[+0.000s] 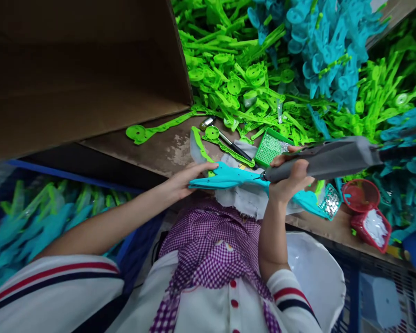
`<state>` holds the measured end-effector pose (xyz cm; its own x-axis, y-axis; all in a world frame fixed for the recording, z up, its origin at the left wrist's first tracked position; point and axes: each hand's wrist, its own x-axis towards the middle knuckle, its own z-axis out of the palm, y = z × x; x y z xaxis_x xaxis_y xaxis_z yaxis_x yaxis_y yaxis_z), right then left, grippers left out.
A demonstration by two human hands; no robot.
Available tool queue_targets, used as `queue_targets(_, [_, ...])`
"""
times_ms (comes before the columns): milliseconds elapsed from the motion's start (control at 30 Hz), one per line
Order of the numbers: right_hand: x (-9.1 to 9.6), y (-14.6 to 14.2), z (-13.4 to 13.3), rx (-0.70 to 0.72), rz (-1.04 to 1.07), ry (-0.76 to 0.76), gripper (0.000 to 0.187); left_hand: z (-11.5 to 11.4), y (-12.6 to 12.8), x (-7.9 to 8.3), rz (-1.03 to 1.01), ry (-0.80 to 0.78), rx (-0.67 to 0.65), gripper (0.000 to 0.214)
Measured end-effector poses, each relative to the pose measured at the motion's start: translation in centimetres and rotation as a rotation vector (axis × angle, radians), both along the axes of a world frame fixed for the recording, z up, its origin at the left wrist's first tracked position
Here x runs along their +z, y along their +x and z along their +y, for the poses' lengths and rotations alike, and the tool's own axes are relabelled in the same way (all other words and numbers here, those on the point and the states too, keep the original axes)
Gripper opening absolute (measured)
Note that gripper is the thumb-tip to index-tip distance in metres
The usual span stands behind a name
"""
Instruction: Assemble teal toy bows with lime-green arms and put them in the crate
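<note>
My left hand grips one end of a long blue plastic part that lies across the bench edge in front of me. A grey electric screwdriver is in my right hand, fingers wrapped round its body. Its tip points left and meets the blue part near the middle. Under the part lies a pale cloth. Just beyond it are a green tray of small metal pieces, a lime-green plastic arm and a hammer with a black handle.
Lime-green parts and blue parts are heaped at the back. A large cardboard box stands left. Red cups and a tray of metal pieces sit right. A blue crate of finished-looking parts is low left.
</note>
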<state>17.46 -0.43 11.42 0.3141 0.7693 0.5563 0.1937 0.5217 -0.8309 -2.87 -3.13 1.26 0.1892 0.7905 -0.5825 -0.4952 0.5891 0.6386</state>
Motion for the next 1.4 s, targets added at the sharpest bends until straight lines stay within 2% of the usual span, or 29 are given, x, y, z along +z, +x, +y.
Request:
queue_targets(133, [0.5, 0.1, 1.0, -0.017, -0.043, 0.012, 0.039, -1.0, 0.6, 0.4, -0.035, 0.092, 0.030, 0.038])
queue_targets(267, [-0.2, 1.5, 2.6, 0.085, -0.257, -0.119, 0.043, -2.3, 1.1, -0.6, 0.062, 0.152, 0.082, 0.048])
queue_targets(333, [-0.8, 2.7, 2.5, 0.109, -0.362, -0.114, 0.044, -3.0, 1.3, -1.1, 0.077, 0.136, 0.108, 0.052])
queue_targets(367, [-1.1, 3.2, 2.0, 0.072, -0.396, -0.083, 0.043, -3.4, 1.3, -1.3, 0.078, 0.135, 0.111, 0.053])
queue_targets(467, [-2.9, 4.2, -1.6, -0.209, -0.400, 0.032, 0.039, -4.4, 1.4, -1.3, 0.104, 0.145, 0.096, 0.056])
queue_targets(533, [-4.7, 4.1, -5.2, -0.317, -0.442, 0.048, 0.031, -4.9, 1.4, -0.8, 0.125, 0.163, 0.078, 0.055])
queue_targets(567, [-5.7, 3.8, -7.0, -0.243, -0.548, 0.048, 0.026, -5.1, 1.5, -0.3, 0.136, 0.188, 0.071, 0.055])
queue_targets(633, [-7.6, 3.3, -10.2, -0.062, -0.738, 0.090, 0.030, -5.7, 1.7, 0.8, 0.186, 0.290, 0.067, 0.054])
queue_targets(733, [-8.9, 3.0, -13.0, -0.007, -0.812, 0.166, 0.045, -6.8, 2.0, 3.1, 0.358, 0.483, 0.046, 0.055])
queue_targets(833, [-8.4, 3.6, -13.3, -0.036, -0.821, 0.236, 0.050, -7.8, 2.3, 5.5, 0.494, 0.604, 0.006, 0.055])
queue_targets(933, [-7.6, 4.2, -12.9, -0.060, -0.828, 0.301, 0.047, -8.6, 2.6, 7.6, 0.564, 0.665, -0.005, 0.053])
queue_targets(1067, [-7.2, 4.0, -13.1, -0.107, -0.743, 0.355, 0.043, -9.3, 2.9, 9.1, 0.579, 0.704, -0.015, 0.053])
queue_targets(1267, [-7.0, 4.1, -14.4, -0.042, -0.809, 0.211, 0.055, -10.2, 3.2, 8.9, 0.409, 0.541, 0.103, 0.052])
queue_targets(1400, [-6.1, 3.8, -15.3, -0.018, -0.976, 0.174, 0.061, -9.9, 3.5, 7.2, 0.256, 0.450, 0.149, 0.052])
